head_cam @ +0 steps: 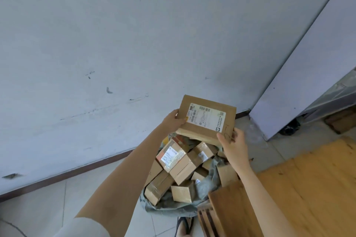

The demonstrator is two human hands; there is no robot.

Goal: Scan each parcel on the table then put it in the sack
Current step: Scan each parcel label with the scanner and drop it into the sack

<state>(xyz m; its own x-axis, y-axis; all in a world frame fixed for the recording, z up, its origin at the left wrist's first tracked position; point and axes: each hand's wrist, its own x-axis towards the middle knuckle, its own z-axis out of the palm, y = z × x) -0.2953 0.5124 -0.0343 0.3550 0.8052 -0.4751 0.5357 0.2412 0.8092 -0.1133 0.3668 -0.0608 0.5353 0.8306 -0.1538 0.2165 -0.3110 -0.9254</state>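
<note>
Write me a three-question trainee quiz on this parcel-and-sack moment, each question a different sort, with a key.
1. True or false: the flat cardboard parcel is held by both the left hand and the right hand.
2. Multiple choice: the held parcel's shipping label faces A) the camera, B) the wall, C) the floor.
3. Fill in: the grey sack on the floor already holds several small cardboard ____.

Key: 1 true; 2 A; 3 boxes.
</note>
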